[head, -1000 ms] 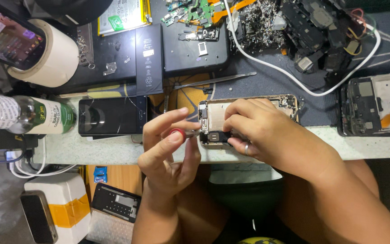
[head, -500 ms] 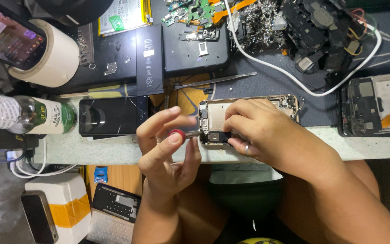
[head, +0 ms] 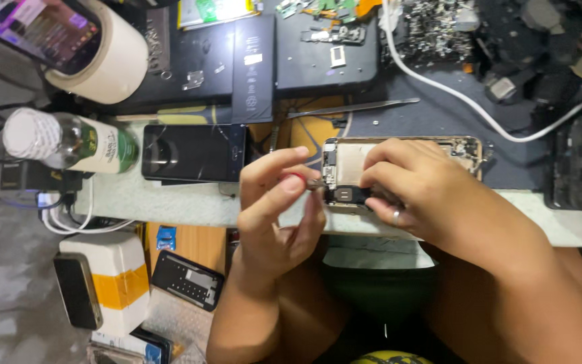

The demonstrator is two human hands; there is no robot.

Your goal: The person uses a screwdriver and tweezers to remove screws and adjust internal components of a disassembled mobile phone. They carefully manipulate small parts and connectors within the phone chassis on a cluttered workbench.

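Now two hands are working on an opened phone

Near the middle of the frame, the opened phone [head: 399, 162] is lying at the table edge [head: 170, 202], back side removed. The right hand [head: 426, 192] is resting over it, fingers closed on its lower end and pressing it down. The left hand [head: 277, 209] is pinching a small red-handled tool [head: 299, 178] between thumb and forefinger, with the tip touching the phone's left end. Just left of it, a black phone [head: 193, 153] is lying flat, and beside that a bottle [head: 69, 141]. Above, tweezers [head: 355, 108] and a white cable [head: 453, 91] are lying.
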